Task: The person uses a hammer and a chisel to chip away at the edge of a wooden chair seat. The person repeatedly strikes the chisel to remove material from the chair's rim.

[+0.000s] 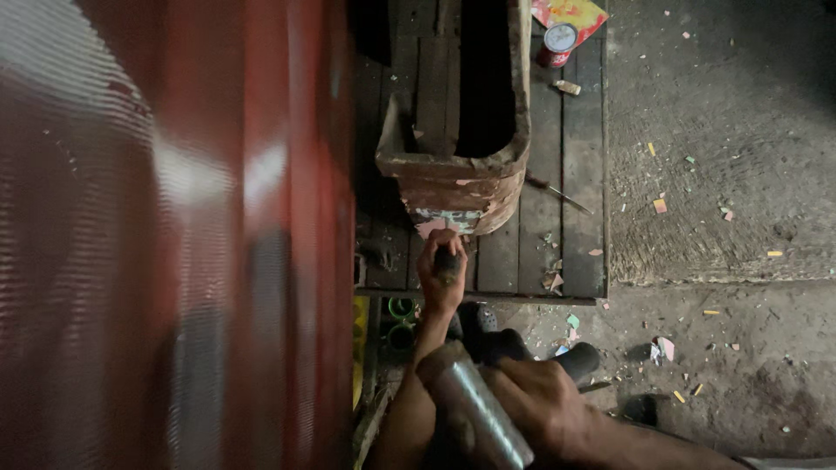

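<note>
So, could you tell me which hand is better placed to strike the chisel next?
The right hand: it grips the hammer, raised behind the chisel. The left hand is busy holding that chisel against the wooden box.

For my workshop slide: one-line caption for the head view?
Left hand holds a chisel against a worn wooden box; right hand grips a metal-handled hammer.

Obstacles, left hand: the rounded end of a worn wooden trough stands directly ahead of the grip, touching or nearly so, and a blurred red panel walls off the whole side to its left. Free room: bare dark planks to the right of the grip, holding only a thin rod, chips and, far ahead, a red can. Obstacles, right hand: the metal cylinder it grips crosses the left forearm; open littered concrete floor to its right.
</note>
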